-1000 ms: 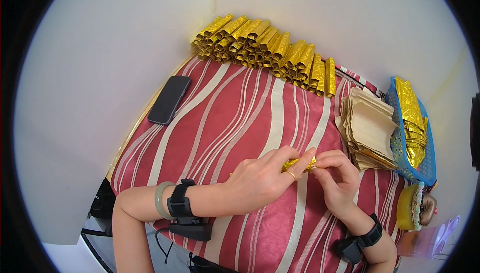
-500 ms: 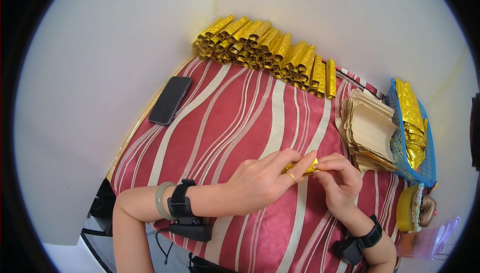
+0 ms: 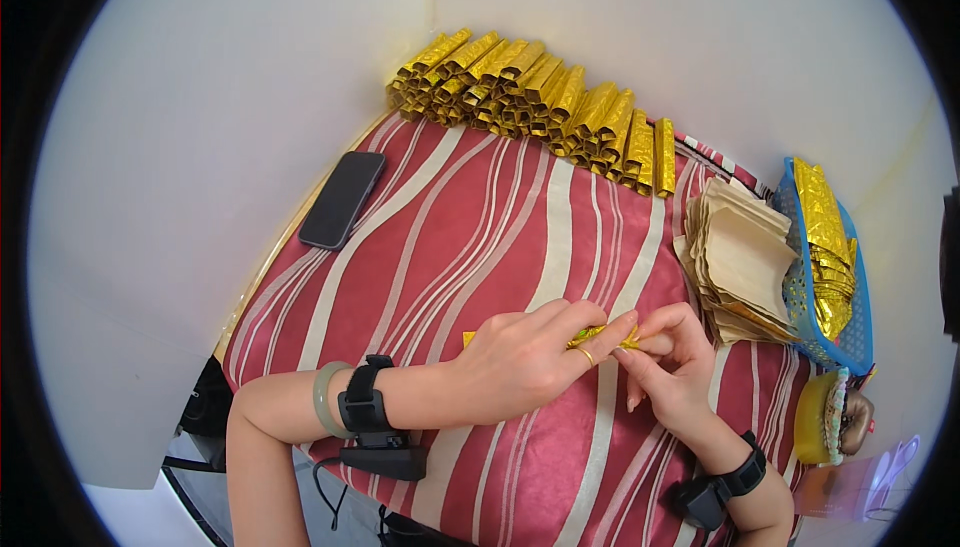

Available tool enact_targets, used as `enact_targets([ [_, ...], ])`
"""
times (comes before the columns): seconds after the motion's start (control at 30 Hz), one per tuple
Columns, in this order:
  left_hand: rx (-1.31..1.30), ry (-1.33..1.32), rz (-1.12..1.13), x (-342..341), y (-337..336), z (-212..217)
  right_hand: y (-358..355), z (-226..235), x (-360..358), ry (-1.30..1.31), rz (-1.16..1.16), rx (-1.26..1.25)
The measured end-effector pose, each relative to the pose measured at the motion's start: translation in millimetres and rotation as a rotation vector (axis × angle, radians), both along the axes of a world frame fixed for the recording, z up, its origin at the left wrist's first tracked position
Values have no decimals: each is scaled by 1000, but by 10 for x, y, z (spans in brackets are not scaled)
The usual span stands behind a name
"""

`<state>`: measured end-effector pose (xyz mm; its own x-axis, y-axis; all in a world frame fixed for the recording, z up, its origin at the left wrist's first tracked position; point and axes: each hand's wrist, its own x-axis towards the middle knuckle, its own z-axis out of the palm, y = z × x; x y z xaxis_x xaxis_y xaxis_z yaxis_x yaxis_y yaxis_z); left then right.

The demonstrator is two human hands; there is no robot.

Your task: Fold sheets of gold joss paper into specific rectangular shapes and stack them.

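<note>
A folded gold foil paper piece (image 3: 597, 332) is between my two hands above the striped cloth. My left hand (image 3: 520, 355), with a ring on one finger, lies over most of it and grips it. A bit of gold sticks out at the far left side of that hand. My right hand (image 3: 672, 362) pinches the piece's right end between thumb and fingers. Much of the piece is hidden by my fingers. Farther off, many rolled gold foil paper tubes (image 3: 540, 87) are stacked along the wall.
A red and white striped cloth (image 3: 500, 247) covers the table. A dark phone (image 3: 342, 200) lies at the left. To the right are a stack of tan paper sheets (image 3: 740, 252) and a blue basket (image 3: 862, 332) with folded gold paper (image 3: 820, 217). A yellow roll (image 3: 812, 422) stands nearer.
My right fingers have shifted and curled around the right end of the gold piece. A bit of gold now shows left of my left hand.
</note>
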<state>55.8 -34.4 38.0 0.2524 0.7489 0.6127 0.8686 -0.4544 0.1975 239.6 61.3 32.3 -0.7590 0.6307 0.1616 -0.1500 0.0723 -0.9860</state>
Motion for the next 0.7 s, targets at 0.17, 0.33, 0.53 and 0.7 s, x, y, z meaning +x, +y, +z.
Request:
enact_targets([
  [0.17, 25, -46, -32, -25, 37, -36, 11, -6, 4, 40, 41, -86],
  [0.33, -34, -250, -116, -38, 59, -64, 28, -24, 3, 41, 70, -135],
  [0.53, -21, -290, -105, -25, 48, -60, 20, -24, -8, 90, 50, 45],
  [0.7, 9, -258, -121, -23, 51, -106, 49, -45, 6, 80, 86, 41],
])
